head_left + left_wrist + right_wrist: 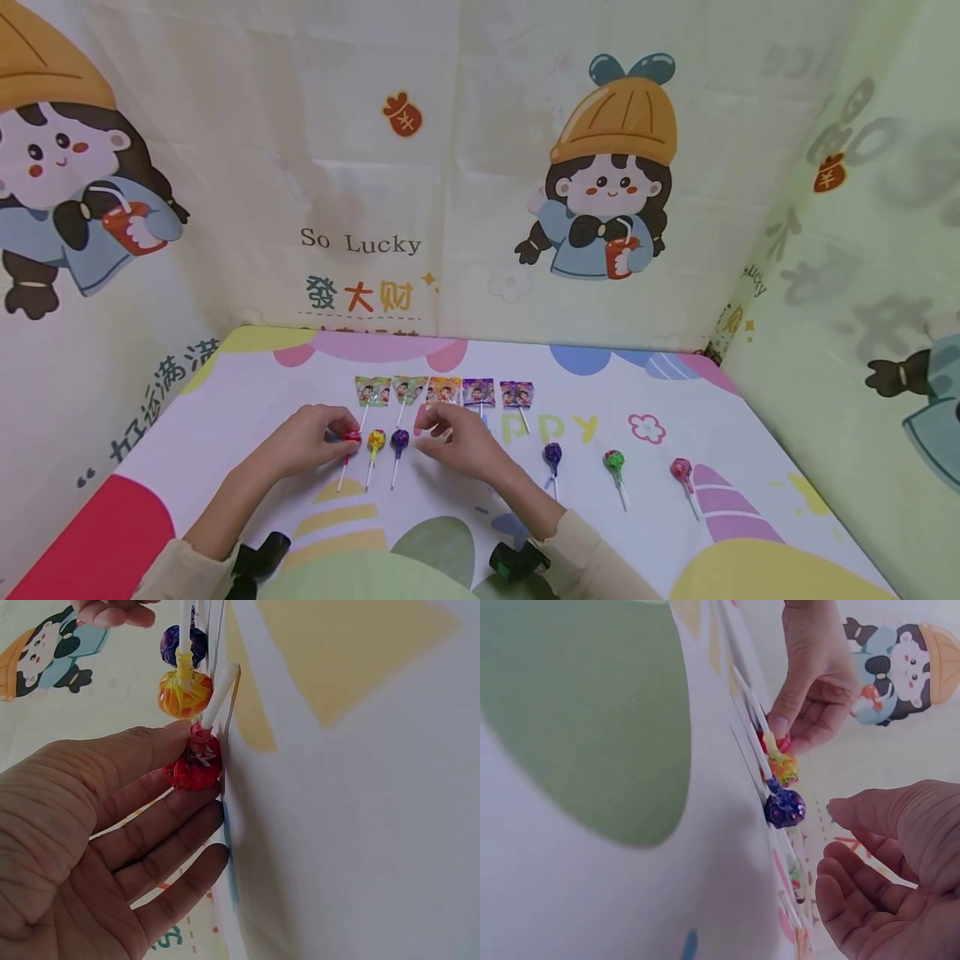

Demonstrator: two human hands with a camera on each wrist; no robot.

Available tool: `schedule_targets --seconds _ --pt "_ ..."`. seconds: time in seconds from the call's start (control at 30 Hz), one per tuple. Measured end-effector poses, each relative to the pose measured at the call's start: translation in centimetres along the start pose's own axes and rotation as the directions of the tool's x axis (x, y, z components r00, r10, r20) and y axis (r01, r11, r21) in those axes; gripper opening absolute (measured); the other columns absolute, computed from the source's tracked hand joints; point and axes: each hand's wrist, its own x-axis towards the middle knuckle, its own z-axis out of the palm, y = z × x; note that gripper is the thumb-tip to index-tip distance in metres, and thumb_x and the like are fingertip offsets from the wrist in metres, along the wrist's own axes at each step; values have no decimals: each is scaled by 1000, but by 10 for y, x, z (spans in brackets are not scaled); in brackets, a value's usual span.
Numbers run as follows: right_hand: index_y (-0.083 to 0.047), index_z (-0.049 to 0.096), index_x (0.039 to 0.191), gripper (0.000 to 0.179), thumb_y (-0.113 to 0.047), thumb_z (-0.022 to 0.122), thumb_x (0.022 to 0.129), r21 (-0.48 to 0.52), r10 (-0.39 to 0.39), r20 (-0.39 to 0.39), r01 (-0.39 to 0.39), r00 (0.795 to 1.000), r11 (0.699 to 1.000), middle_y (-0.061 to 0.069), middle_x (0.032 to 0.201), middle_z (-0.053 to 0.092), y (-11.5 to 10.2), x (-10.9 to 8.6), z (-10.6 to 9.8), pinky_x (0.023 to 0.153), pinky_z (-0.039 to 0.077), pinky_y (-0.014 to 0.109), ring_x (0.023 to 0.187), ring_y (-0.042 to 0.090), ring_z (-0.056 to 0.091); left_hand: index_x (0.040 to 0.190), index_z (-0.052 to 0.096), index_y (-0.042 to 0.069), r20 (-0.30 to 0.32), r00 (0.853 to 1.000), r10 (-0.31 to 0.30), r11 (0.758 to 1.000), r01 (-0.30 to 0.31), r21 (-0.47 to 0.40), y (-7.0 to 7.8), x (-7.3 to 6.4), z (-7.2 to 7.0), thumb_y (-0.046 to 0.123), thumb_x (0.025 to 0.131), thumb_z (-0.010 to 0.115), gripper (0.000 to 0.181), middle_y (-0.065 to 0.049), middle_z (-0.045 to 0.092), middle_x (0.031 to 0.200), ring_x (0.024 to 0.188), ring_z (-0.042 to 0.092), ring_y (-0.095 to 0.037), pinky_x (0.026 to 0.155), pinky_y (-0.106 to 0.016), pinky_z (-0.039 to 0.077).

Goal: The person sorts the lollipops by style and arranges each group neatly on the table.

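My left hand [309,442] pinches the wrapped head of a red lollipop [196,772] between thumb and fingers, its white stick slanting toward me. Beside it on the table lie a yellow-orange lollipop [376,442] and a dark purple lollipop [400,442], heads away from me. Just right of the purple one hovers my right hand [463,446], fingers loosely bent. In the right wrist view a gap shows between its fingertips [840,814] and the purple head, and it holds nothing.
Behind my hands runs a row of flat-packed lollipops: green packets [372,391], an orange packet [444,390] and purple packets [478,392]. To the right lie spaced-out purple [552,454], green [615,461] and pink [682,469] lollipops. A printed cloth wall [480,192] borders the table.
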Motion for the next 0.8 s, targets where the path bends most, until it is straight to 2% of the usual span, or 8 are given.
schedule_targets --seconds 0.23,0.5,0.8 --pt "-8 68 109 17 -12 74 93 -17 23 -14 -24 1000 1000 11 112 71 2 -10 -7 79 54 26 100 23 66 96 73 14 1 1000 -2 1000 2 -8 -1 -1 0 18 85 83 16 5 70 88 83 60 -15 81 -42 55" --pt "-3 68 110 19 -10 74 93 -42 19 -13 -19 1000 999 10 111 71 5 -24 -14 81 55 26 100 23 65 96 73 15 6 1000 -7 1000 8 -11 -1 0 1 18 85 83 15 5 70 88 83 59 -15 82 -41 55" --pt "-2 68 114 27 -11 77 90 -47 29 -33 -31 999 998 13 112 71 7 -35 -27 87 58 35 104 31 66 96 73 15 -1 1000 -12 1000 12 -10 0 0 0 19 85 84 16 5 70 89 84 59 -15 83 -43 56"
